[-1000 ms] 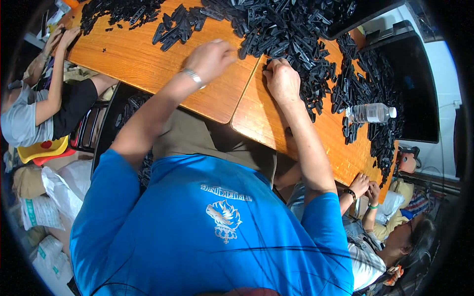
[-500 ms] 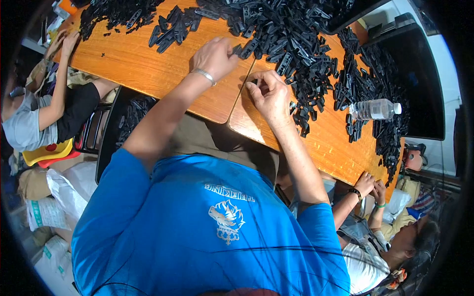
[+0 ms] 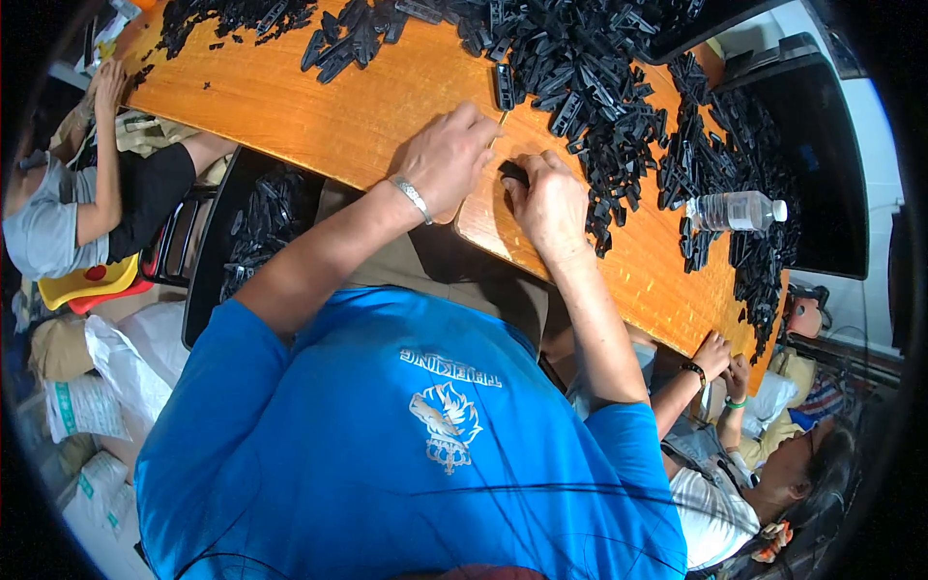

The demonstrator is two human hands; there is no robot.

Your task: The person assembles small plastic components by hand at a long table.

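Observation:
My right hand (image 3: 552, 210) is closed on a small black plastic part (image 3: 513, 173), which sticks out between thumb and fingers just above the table. Beside it, on the left, my left hand (image 3: 449, 160) has its fingers curled together near the seam between the two tabletops. What it holds, if anything, is hidden behind the fingers. Beyond my hands lies one long black plastic clip (image 3: 504, 87), at the edge of a large heap of similar black parts (image 3: 565, 72).
A smaller cluster of black parts (image 3: 353, 39) lies farther left on the wooden table (image 3: 290, 116). To the right, a clear plastic bottle (image 3: 735, 211) lies on its side on more parts. A black bin (image 3: 208, 261) holds parts at my left. Other people work at both table ends.
My left hand has drawn back toward me from the heap's edge, leaving that clip behind. My right hand has shifted slightly right and nearer; a black part now shows in it.

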